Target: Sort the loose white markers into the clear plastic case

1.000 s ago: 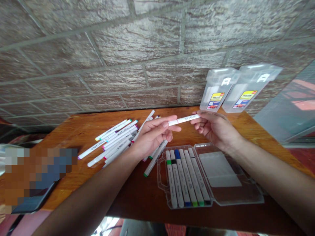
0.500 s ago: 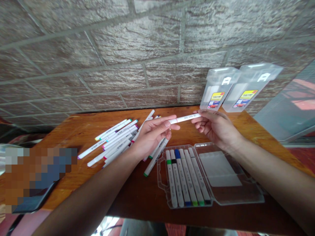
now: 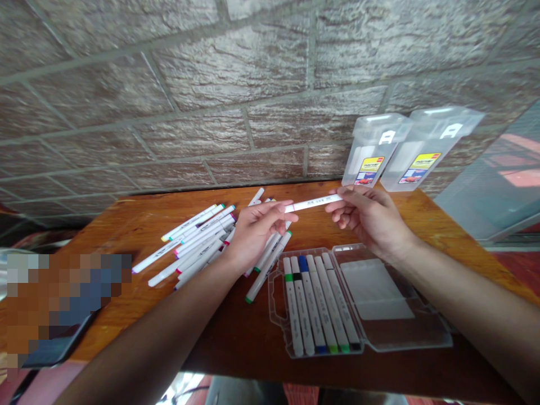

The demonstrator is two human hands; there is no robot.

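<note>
A white marker (image 3: 315, 202) with a thin pinkish ring is held level above the table between my two hands. My left hand (image 3: 258, 229) pinches its left end, and my right hand (image 3: 369, 216) pinches the right end. Under and beyond my left hand lies a loose pile of white markers (image 3: 200, 239) with coloured ends, partly hidden by that hand and forearm. Below the held marker, a clear plastic case (image 3: 363, 350) lies open. Several white markers (image 3: 319, 304) sit side by side in its left half, and a white sheet shows in the right half.
Two translucent boxes (image 3: 368, 152) with yellow and blue labels stand at the back right against the stone wall (image 3: 253, 73). A dark flat device (image 3: 63, 349), partly pixelated, lies on the left of the wooden table (image 3: 126, 219).
My left hand has shifted slightly left along the marker, and more of the markers beneath it show. Both hands keep their pinch; the case and boxes have stayed put.
</note>
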